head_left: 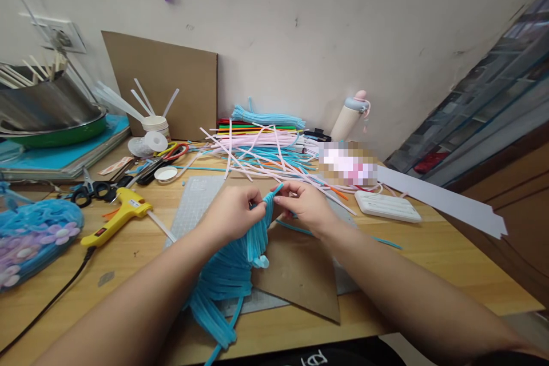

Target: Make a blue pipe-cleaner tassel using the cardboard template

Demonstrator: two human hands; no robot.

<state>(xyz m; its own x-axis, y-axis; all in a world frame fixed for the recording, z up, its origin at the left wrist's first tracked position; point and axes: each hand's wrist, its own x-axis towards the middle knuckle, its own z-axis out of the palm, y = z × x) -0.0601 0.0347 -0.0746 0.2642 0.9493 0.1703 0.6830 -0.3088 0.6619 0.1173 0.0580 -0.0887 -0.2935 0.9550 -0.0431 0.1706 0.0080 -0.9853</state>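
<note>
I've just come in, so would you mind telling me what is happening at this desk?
A person's two hands, left and right, are working on a bundle of blue fuzzy stems above a cardboard piece. A yellow glue gun lies to the left, and loose stems are heaped behind.

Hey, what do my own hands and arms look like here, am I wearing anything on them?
Your left hand and right hand are ungloved, with no ring, watch or bracelet in view. Both forearms are bare. A dark patch near the right elbow may be a sleeve edge; I can't tell.
</note>
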